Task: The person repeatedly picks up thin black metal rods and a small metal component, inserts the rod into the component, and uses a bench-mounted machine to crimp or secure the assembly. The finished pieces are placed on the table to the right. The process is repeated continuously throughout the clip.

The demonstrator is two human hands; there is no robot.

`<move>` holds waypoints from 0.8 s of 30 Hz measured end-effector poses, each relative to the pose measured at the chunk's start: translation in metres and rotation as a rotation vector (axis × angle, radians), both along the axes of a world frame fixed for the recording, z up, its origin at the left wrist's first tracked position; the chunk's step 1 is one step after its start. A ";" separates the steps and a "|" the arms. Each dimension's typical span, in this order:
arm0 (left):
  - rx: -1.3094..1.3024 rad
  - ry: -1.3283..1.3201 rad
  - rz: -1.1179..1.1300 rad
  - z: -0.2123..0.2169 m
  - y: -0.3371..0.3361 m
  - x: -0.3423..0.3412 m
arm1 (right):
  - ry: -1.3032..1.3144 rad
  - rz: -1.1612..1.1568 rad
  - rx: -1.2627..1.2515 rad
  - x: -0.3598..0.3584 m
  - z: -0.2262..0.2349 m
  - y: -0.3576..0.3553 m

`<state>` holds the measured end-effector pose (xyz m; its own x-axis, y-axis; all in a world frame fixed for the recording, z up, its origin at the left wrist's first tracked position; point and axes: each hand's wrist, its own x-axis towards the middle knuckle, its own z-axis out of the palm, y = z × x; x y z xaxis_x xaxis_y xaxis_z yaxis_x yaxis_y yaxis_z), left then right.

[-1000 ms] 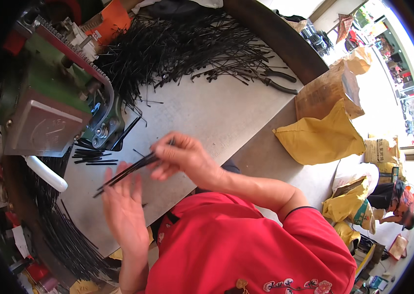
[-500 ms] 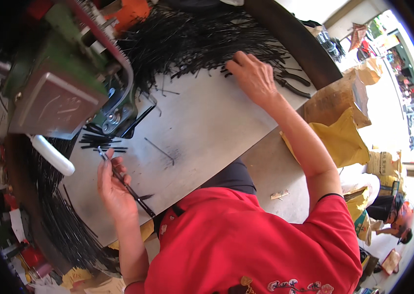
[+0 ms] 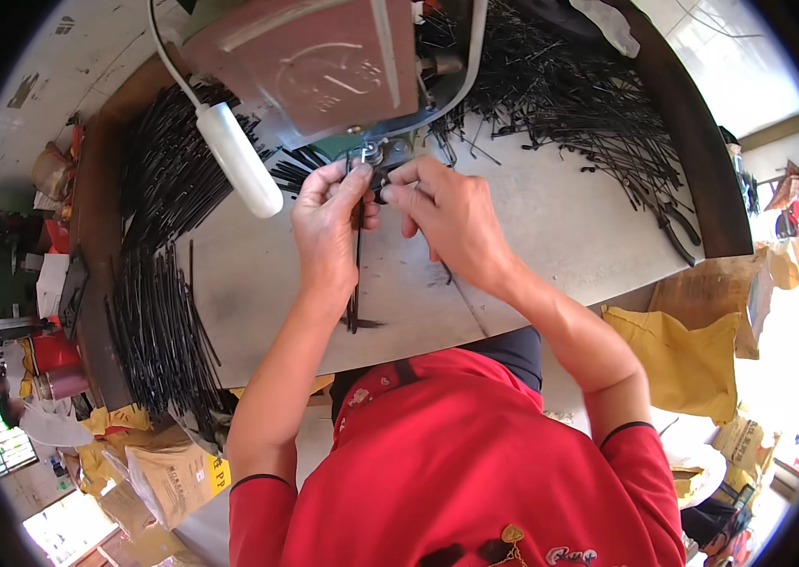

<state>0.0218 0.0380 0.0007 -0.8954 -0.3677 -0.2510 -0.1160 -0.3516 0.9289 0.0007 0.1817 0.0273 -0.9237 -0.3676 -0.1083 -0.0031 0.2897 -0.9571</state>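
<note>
Grey and scuffed, my workbench [image 3: 550, 227] sits in a cluttered workshop. My left hand [image 3: 328, 227] pinches a small bundle of thin black rods [image 3: 355, 283], which hangs down past my palm toward the bench. My right hand [image 3: 451, 217] pinches their top ends just beside it, under the machine [image 3: 324, 66] with its white handle [image 3: 239, 159]. More black rods [image 3: 163, 312] lie heaped left and behind; yellow bags [image 3: 692, 359] sit right.
</note>
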 end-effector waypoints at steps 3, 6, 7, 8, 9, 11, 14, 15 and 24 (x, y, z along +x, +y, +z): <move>-0.010 -0.002 -0.014 0.003 0.001 -0.004 | -0.044 -0.097 -0.113 -0.013 -0.018 -0.011; 0.021 0.073 -0.037 -0.004 -0.004 -0.007 | -0.080 -0.118 -0.158 -0.014 -0.018 -0.017; 0.017 0.068 -0.006 -0.006 -0.004 -0.008 | -0.082 -0.117 -0.155 -0.014 -0.017 -0.019; 0.012 0.063 0.026 -0.006 -0.003 -0.008 | -0.080 -0.122 -0.153 -0.014 -0.017 -0.020; 0.007 0.057 0.056 -0.006 -0.002 -0.009 | -0.078 -0.127 -0.153 -0.015 -0.017 -0.022; 0.048 0.071 0.029 -0.008 -0.003 -0.009 | -0.071 -0.134 -0.171 -0.017 -0.020 -0.024; 0.056 0.075 -0.028 -0.008 -0.006 -0.011 | -0.066 -0.140 -0.214 -0.019 -0.026 -0.025; 0.051 0.073 -0.048 -0.008 -0.007 -0.011 | -0.073 -0.136 -0.220 -0.019 -0.026 -0.025; 0.048 0.050 -0.070 -0.009 -0.011 -0.015 | -0.134 -0.143 -0.275 -0.021 -0.028 -0.028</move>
<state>0.0070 0.0271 -0.0082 -0.9304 -0.2921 -0.2214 -0.0962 -0.3883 0.9165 -0.0205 0.1539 -0.0004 -0.9522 -0.2675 -0.1472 0.1504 0.0085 -0.9886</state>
